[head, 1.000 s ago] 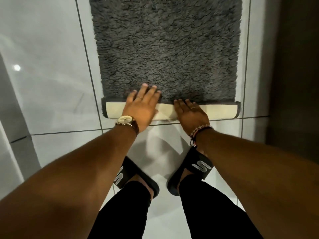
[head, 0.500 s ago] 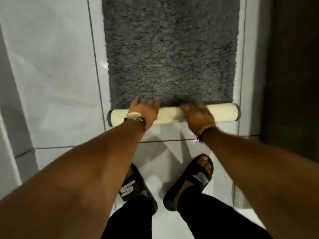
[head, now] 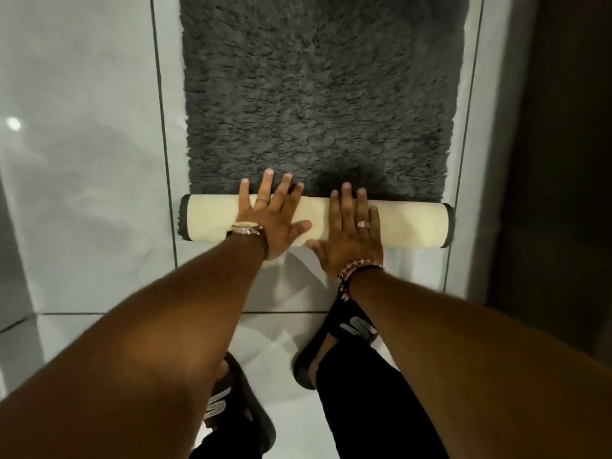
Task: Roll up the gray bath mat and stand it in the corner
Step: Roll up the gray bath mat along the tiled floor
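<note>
Gray bath mat [head: 314, 94] lies on tiled floor [head: 82, 144], centre frame; near end rolled, cream backing outward. Left hand [head: 271, 220] and right hand [head: 352, 233] spread flat, apparently pressing the roll.

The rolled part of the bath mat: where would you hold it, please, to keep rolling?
Press on the roll's cream top from the near side, hands flat and spread wider. It lies crosswise; left hand and right hand crowd its middle, leaving the ends unguided.
</note>
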